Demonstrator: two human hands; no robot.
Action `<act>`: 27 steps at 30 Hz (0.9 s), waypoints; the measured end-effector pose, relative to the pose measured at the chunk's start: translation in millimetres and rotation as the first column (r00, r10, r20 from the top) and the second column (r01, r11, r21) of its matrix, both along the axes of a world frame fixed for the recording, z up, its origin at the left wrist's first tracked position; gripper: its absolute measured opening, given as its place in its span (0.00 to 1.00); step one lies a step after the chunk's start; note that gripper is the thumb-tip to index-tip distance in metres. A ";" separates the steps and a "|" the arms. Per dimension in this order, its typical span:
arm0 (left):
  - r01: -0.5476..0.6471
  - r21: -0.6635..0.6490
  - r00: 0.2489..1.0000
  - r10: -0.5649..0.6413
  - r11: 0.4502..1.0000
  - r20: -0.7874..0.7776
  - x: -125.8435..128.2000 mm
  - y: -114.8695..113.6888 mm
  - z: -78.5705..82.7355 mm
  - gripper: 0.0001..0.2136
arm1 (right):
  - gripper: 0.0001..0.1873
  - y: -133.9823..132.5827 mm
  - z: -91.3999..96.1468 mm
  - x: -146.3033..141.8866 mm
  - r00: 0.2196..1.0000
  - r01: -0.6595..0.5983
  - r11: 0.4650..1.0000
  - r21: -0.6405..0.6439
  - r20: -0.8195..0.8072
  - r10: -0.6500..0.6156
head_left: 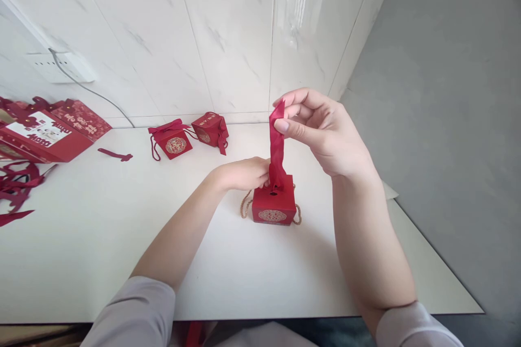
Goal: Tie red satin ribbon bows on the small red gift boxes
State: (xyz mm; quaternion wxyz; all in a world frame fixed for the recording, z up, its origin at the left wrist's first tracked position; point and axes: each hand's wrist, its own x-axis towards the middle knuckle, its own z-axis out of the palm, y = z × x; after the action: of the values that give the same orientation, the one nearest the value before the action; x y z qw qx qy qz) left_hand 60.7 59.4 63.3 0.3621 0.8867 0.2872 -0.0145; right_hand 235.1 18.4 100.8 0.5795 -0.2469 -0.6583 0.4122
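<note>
- A red box (274, 211) is set on the white table (228, 276), at clock centre.
- Above it, a red ribbon (277, 146) is pinched upright by the right hand (334, 130)'s thumb and fingers.
- At ten o'clock, the left hand (248, 173) is held by the ribbon's base; whether its part-hidden fingers pinch cannot be told.
- Farther, at ten, two small boxes (178, 146) are seen.

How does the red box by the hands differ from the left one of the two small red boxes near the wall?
The nearer box has tan cord; the farther box has dark red cord. The nearer box's ribbon is held upright by the right hand; the farther box's bow lies across its top. Both are red with a round patterned emblem.
</note>
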 end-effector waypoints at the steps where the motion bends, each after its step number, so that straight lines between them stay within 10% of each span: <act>1: 0.016 -0.004 1.000 -0.016 1.000 0.004 -1.3 2.0 -0.7 0.10 | 0.16 -0.4 0.3 -0.2 1.000 0.000 1.000 -0.002 0.000 0.000; 27: 0.022 -0.074 0.999 -0.019 0.997 0.038 -12.7 13.8 -11.0 0.06 | 0.16 -1.2 2.7 -0.2 1.000 0.029 1.000 0.011 -0.011 -0.029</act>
State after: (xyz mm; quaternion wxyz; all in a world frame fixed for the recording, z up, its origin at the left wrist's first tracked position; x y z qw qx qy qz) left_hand 47.9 73.2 52.3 0.4000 0.8756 0.2704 -0.0124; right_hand 234.9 17.2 103.5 0.5904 -0.2510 -0.6537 0.4013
